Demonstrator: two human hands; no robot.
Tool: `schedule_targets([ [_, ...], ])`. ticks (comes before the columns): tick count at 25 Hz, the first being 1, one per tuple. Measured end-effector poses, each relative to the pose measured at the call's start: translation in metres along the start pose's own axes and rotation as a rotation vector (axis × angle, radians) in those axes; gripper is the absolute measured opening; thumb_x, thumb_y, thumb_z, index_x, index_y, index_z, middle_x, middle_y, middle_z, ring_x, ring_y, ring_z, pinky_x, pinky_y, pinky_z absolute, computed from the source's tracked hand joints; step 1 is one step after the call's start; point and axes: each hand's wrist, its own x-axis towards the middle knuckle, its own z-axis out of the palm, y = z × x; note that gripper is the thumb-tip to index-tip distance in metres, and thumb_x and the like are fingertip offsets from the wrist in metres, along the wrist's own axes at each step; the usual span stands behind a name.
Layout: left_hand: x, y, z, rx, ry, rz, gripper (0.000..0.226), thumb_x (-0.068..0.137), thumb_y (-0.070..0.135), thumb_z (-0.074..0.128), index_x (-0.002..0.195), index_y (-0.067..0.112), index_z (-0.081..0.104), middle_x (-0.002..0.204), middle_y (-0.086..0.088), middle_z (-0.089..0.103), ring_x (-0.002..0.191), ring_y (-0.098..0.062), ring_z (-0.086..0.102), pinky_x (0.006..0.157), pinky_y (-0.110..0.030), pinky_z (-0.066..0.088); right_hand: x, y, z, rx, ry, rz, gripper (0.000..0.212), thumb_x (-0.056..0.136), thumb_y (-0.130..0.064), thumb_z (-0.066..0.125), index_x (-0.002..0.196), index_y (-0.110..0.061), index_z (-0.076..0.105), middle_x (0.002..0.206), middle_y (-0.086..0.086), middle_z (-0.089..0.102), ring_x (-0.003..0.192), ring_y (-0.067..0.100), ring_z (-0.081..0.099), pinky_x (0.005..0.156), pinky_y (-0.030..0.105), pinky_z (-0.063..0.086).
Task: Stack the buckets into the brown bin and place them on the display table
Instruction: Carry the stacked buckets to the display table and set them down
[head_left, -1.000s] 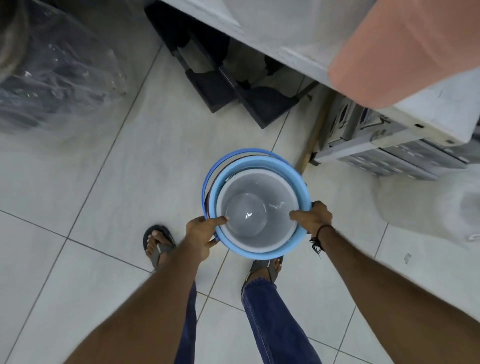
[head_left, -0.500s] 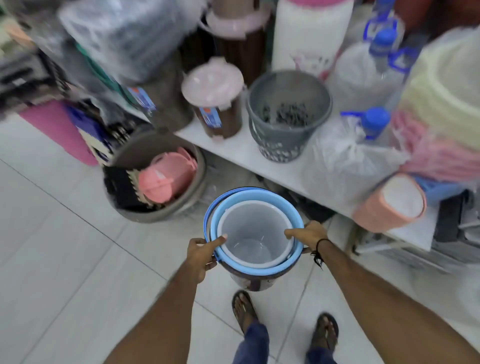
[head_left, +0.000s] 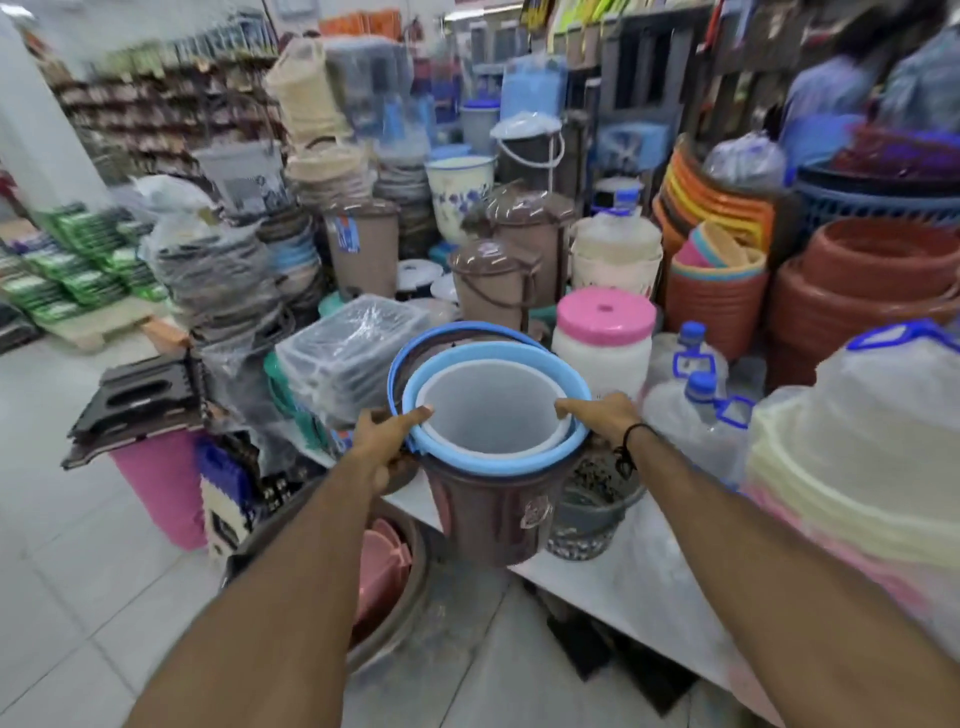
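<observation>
Buckets (head_left: 491, 410) nested inside brown bin (head_left: 493, 512): stacking done. Left hand (head_left: 387, 436) and right hand (head_left: 605, 418) grasp its rim, bin aloft at the tabletop (head_left: 623, 577) edge; placing remains.

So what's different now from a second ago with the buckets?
The stack has been lifted from low over the floor up to the display table, and the view has swung up to the shelves of goods. The brown bin now hangs in front of the table edge, not yet set down. Unchanged: the left hand and right hand still grip the rim, with the blue bucket and white bucket nested inside.
</observation>
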Motion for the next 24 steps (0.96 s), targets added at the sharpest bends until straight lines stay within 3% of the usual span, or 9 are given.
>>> schedule_targets([
  [3,0.024,0.040,0.049,0.030,-0.067,0.049,0.046,0.068,0.031,0.087,0.087,0.021,0.047,0.070,-0.011,0.055,0.043,-0.018,0.043,0.040,-0.023,0.034,0.047,-0.019,-0.038,0.057,0.101,-0.019,0.068,0.050,-0.049,0.082,0.096,0.000,0.068,0.089,0.013,0.070,0.070,0.025,0.067,0.055,0.036,0.058],
  [7,0.074,0.039,0.119,0.062,-0.131,0.011,0.060,0.067,0.036,0.088,0.108,0.020,0.048,0.073,-0.012,0.057,0.042,-0.017,0.039,0.041,-0.025,0.033,0.129,0.003,-0.073,0.058,0.201,0.010,0.089,0.032,-0.059,0.078,0.101,-0.003,0.069,0.097,0.015,0.072,0.084,0.030,0.070,0.068,0.049,0.062],
  [10,0.114,0.003,0.165,0.088,-0.153,-0.082,0.064,0.070,0.032,0.087,0.118,0.020,0.046,0.078,-0.013,0.063,0.042,-0.018,0.046,0.037,-0.021,0.039,0.173,0.034,-0.078,0.050,0.201,0.078,0.070,0.040,-0.050,0.080,0.089,-0.002,0.070,0.085,0.016,0.074,0.068,0.029,0.070,0.057,0.050,0.062],
  [13,0.144,-0.046,0.192,0.093,-0.131,-0.231,0.061,0.073,0.026,0.085,0.119,0.020,0.046,0.089,-0.018,0.066,0.049,-0.022,0.056,0.039,-0.025,0.050,0.217,0.072,-0.066,0.006,0.120,0.172,0.058,0.050,-0.044,0.084,0.087,-0.002,0.071,0.083,0.016,0.074,0.066,0.029,0.070,0.055,0.045,0.063],
  [15,0.158,-0.077,0.199,0.078,-0.095,-0.313,0.063,0.071,0.027,0.086,0.119,0.021,0.046,0.098,-0.020,0.068,0.063,-0.028,0.063,0.061,-0.041,0.062,0.240,0.100,-0.053,-0.009,0.041,0.232,0.061,0.046,-0.044,0.084,0.089,-0.004,0.070,0.085,0.015,0.074,0.071,0.029,0.071,0.060,0.046,0.063],
  [16,0.166,-0.090,0.201,0.091,-0.077,-0.341,0.064,0.069,0.029,0.087,0.119,0.022,0.047,0.102,-0.020,0.069,0.067,-0.029,0.063,0.070,-0.044,0.060,0.251,0.114,-0.045,-0.035,0.012,0.264,0.064,0.043,-0.045,0.083,0.091,-0.005,0.069,0.087,0.014,0.074,0.074,0.029,0.071,0.063,0.046,0.063],
  [19,0.178,-0.123,0.208,0.199,-0.053,-0.362,0.063,0.071,0.030,0.086,0.120,0.025,0.046,0.112,-0.013,0.065,0.071,-0.024,0.060,0.065,-0.036,0.049,0.272,0.146,-0.025,-0.124,-0.090,0.320,0.065,0.046,-0.041,0.082,0.097,-0.005,0.067,0.094,0.013,0.071,0.082,0.030,0.069,0.062,0.037,0.059],
  [24,0.190,-0.139,0.213,0.359,-0.156,-0.374,0.061,0.067,0.036,0.087,0.115,0.029,0.051,0.112,-0.003,0.063,0.093,-0.025,0.059,0.076,-0.040,0.048,0.289,0.173,-0.019,-0.271,-0.179,0.374,0.072,0.040,-0.049,0.078,0.099,-0.009,0.071,0.099,0.011,0.073,0.084,0.028,0.068,0.062,0.033,0.052],
])
